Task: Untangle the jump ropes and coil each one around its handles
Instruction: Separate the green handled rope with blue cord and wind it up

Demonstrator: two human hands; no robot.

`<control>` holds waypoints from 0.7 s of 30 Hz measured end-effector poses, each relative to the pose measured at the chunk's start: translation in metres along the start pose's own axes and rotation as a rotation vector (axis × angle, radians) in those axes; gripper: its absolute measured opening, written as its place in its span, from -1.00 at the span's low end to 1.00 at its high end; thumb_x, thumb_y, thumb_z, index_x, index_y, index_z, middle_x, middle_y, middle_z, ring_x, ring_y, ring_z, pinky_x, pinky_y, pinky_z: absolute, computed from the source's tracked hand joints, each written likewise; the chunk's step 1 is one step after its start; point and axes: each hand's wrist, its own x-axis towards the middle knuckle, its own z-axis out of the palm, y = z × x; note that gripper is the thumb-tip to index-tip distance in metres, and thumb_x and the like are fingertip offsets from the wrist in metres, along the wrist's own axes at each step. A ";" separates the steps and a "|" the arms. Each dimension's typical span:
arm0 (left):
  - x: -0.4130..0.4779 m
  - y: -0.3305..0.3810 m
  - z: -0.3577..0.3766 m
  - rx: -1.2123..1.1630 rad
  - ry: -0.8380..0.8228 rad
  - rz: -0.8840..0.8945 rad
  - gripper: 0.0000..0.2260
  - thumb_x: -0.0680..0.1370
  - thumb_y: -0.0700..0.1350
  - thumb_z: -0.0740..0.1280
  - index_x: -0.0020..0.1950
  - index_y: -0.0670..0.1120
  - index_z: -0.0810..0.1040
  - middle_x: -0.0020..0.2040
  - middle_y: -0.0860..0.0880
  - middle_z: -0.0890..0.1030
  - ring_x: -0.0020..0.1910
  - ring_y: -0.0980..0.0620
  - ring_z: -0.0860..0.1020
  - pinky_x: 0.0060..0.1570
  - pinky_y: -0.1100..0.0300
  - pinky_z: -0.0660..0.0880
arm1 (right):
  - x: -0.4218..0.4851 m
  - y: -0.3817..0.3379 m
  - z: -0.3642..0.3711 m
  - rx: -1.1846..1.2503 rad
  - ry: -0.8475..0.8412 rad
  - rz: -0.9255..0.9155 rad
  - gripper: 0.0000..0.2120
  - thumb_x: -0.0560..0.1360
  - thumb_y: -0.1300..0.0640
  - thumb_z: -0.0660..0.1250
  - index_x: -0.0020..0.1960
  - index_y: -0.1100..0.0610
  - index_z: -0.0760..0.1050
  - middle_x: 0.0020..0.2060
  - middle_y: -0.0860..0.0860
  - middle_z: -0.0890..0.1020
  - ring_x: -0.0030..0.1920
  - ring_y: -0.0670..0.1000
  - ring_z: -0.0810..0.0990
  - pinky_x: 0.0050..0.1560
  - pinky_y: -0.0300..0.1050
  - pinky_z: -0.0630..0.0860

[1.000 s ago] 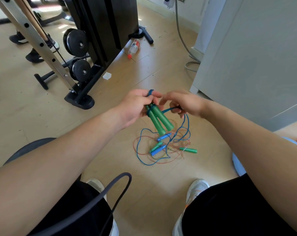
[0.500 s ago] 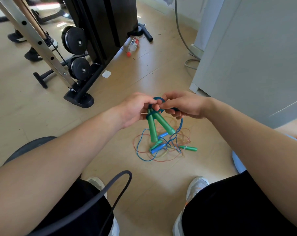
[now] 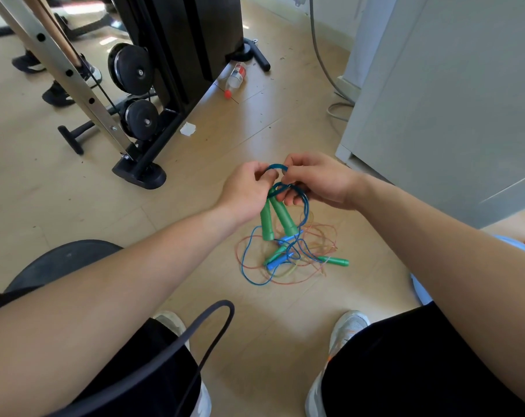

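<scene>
We hold the pair of green handles (image 3: pixel 277 216) in our left hand (image 3: pixel 244 194), fingers curled round their tops so that they hang down over the wooden floor (image 3: pixel 285 311). Our right hand (image 3: pixel 318 185) pinches the blue cord (image 3: pixel 274 167) and arches a small loop of it over the handle tops, where a turn or two already sits. From there the cord drops into the tangle (image 3: pixel 288 254) on the floor just ahead of our feet, well apart from the weight machine's base (image 3: pixel 139 176). In that heap it crosses thin reddish and yellow cords, blue handles (image 3: pixel 277 261) and a lone green handle (image 3: pixel 335 261).

The trouble, as we judge it, lies below. If we wind faster than the blue cord frees itself, it may snag on the other cords and drag them up, or cinch a knot. The two handles also splay apart, so loose turns could slip off their tops.
</scene>
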 end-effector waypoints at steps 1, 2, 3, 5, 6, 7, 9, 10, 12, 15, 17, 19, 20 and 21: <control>-0.001 0.000 0.000 0.077 0.018 0.021 -0.86 0.66 -0.08 0.25 -0.01 -0.05 0.58 -0.09 -0.02 0.66 -0.09 -0.03 0.58 -0.02 0.09 0.48 | 0.000 0.000 0.000 -0.001 0.002 0.002 -0.85 0.54 0.37 0.19 -0.15 0.17 0.37 -0.32 0.18 0.65 -0.37 0.05 0.59 -0.39 -0.21 0.47; -0.002 0.000 0.000 0.139 0.028 0.038 -0.85 0.66 -0.07 0.25 0.02 -0.07 0.59 -0.06 -0.04 0.66 -0.05 -0.05 0.58 -0.03 0.11 0.46 | -0.001 0.000 0.000 -0.004 0.008 0.003 -0.85 0.54 0.37 0.19 -0.15 0.17 0.37 -0.32 0.17 0.65 -0.36 0.05 0.61 -0.39 -0.22 0.48; -0.002 0.000 0.000 0.175 0.037 0.050 -0.83 0.66 -0.07 0.24 0.04 -0.09 0.60 -0.05 -0.05 0.67 -0.04 -0.06 0.58 -0.05 0.12 0.44 | -0.001 0.001 0.000 -0.006 0.017 0.004 -0.84 0.54 0.38 0.18 -0.15 0.17 0.37 -0.33 0.17 0.66 -0.36 0.05 0.63 -0.39 -0.22 0.49; 0.000 0.001 -0.002 0.179 0.056 0.055 -0.83 0.65 -0.08 0.25 0.06 -0.11 0.60 -0.04 -0.07 0.67 -0.03 -0.08 0.58 -0.05 0.11 0.44 | -0.001 0.001 -0.001 -0.006 0.047 0.004 -0.84 0.54 0.39 0.18 -0.13 0.17 0.37 -0.34 0.16 0.66 -0.36 0.06 0.64 -0.38 -0.20 0.51; 0.001 0.001 -0.002 0.165 0.064 0.052 -0.83 0.65 -0.08 0.25 0.05 -0.11 0.60 -0.04 -0.07 0.67 -0.03 -0.08 0.58 -0.03 0.10 0.45 | -0.001 0.001 -0.002 -0.006 0.063 0.006 -0.85 0.54 0.39 0.18 -0.12 0.17 0.37 -0.34 0.16 0.66 -0.36 0.07 0.65 -0.37 -0.19 0.51; 0.001 0.001 -0.002 0.148 0.067 0.047 -0.84 0.65 -0.09 0.25 0.04 -0.10 0.60 -0.03 -0.07 0.68 -0.02 -0.09 0.59 -0.01 0.10 0.46 | 0.000 0.001 -0.003 -0.011 0.078 0.012 -0.86 0.54 0.38 0.18 -0.10 0.18 0.38 -0.33 0.16 0.67 -0.35 0.08 0.65 -0.36 -0.18 0.52; 0.002 0.001 -0.001 0.107 0.064 0.045 -0.86 0.65 -0.10 0.25 0.04 -0.10 0.58 -0.04 -0.07 0.68 -0.01 -0.09 0.61 0.04 0.07 0.50 | 0.000 0.000 -0.004 -0.046 0.106 0.032 -0.88 0.54 0.38 0.18 -0.07 0.18 0.38 -0.31 0.17 0.68 -0.35 0.09 0.66 -0.37 -0.17 0.54; 0.002 0.001 0.000 0.084 0.063 0.046 -0.87 0.65 -0.11 0.25 0.03 -0.11 0.58 -0.04 -0.07 0.68 -0.01 -0.10 0.62 0.06 0.04 0.52 | 0.000 0.000 -0.004 -0.071 0.120 0.041 -0.88 0.53 0.37 0.17 -0.06 0.19 0.38 -0.31 0.17 0.68 -0.35 0.09 0.66 -0.37 -0.17 0.54; 0.002 0.000 0.001 0.041 0.068 0.043 -0.89 0.64 -0.13 0.27 0.02 -0.09 0.58 -0.06 -0.06 0.69 -0.03 -0.08 0.63 0.08 0.02 0.54 | 0.001 -0.001 -0.003 -0.101 0.143 0.043 -0.88 0.52 0.38 0.15 -0.08 0.19 0.38 -0.33 0.16 0.68 -0.36 0.09 0.65 -0.33 -0.13 0.55; 0.002 -0.001 0.002 -0.017 0.086 0.025 -0.92 0.64 -0.14 0.28 0.00 -0.04 0.57 -0.06 -0.04 0.70 -0.06 -0.02 0.64 0.04 0.13 0.53 | 0.002 -0.003 0.000 -0.132 0.184 0.039 -0.85 0.52 0.38 0.13 -0.14 0.17 0.36 -0.39 0.12 0.66 -0.37 0.09 0.65 -0.24 -0.04 0.55; 0.002 0.001 0.002 -0.087 0.088 0.001 -0.92 0.64 -0.17 0.29 0.00 -0.04 0.56 -0.08 -0.04 0.70 -0.10 0.02 0.64 0.00 0.19 0.52 | 0.002 -0.003 0.002 -0.129 0.201 0.056 -0.86 0.54 0.36 0.13 -0.11 0.15 0.34 -0.34 0.14 0.65 -0.35 0.10 0.64 -0.18 0.02 0.56; 0.003 0.001 0.002 -0.133 0.083 -0.025 -0.92 0.64 -0.18 0.29 -0.01 -0.04 0.57 -0.10 -0.04 0.71 -0.12 0.04 0.66 0.00 0.18 0.55 | 0.001 -0.001 0.005 -0.104 0.230 0.057 -0.84 0.54 0.35 0.15 0.00 0.11 0.30 -0.25 0.13 0.62 -0.31 0.13 0.63 -0.16 0.09 0.61; 0.003 0.001 0.002 -0.146 0.077 -0.038 -0.91 0.64 -0.17 0.30 -0.01 -0.03 0.57 -0.09 -0.04 0.71 -0.11 0.02 0.67 0.02 0.14 0.57 | 0.001 0.000 0.005 -0.100 0.239 0.029 -0.80 0.53 0.36 0.16 0.03 0.09 0.29 -0.20 0.12 0.61 -0.27 0.13 0.65 -0.16 0.12 0.63; 0.003 0.000 0.001 -0.166 0.074 -0.055 -0.90 0.63 -0.17 0.31 -0.03 0.00 0.56 -0.09 -0.06 0.71 -0.09 -0.03 0.68 0.04 0.06 0.60 | 0.000 0.000 0.006 -0.114 0.238 -0.010 -0.79 0.52 0.38 0.16 0.01 0.08 0.31 -0.15 0.12 0.60 -0.21 0.13 0.67 -0.17 0.15 0.64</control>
